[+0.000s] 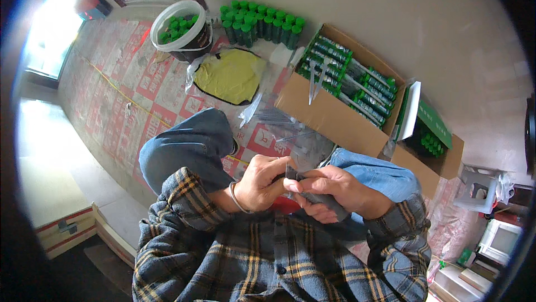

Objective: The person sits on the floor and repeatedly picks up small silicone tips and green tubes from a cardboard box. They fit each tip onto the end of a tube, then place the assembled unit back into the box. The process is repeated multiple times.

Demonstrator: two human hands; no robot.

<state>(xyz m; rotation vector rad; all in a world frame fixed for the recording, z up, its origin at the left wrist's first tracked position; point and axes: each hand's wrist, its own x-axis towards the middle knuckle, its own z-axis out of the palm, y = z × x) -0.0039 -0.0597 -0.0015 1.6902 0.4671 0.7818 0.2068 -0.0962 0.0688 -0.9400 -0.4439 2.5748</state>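
Observation:
In front of my chest both hands are closed on a small dark grey, flat, soft-looking piece (336,208); its exact kind I cannot make out. My left hand (261,183) pinches its upper end, a light bracelet round the wrist. From the other side my right hand (328,186) grips it, thumb on top and fingers curled beneath. The fingers cover much of the piece. Something red (286,205) shows just below the hands. My bent knees in blue jeans (181,145) lie to either side.
An open cardboard box (301,101) holds green-labelled cartridges and clear nozzles. Green-capped tubes (262,23) stand against the wall beside a bucket (192,51). A yellow, black-edged cloth (231,76) lies on the floor. Another box (416,171) and a grey stool (474,190) are right.

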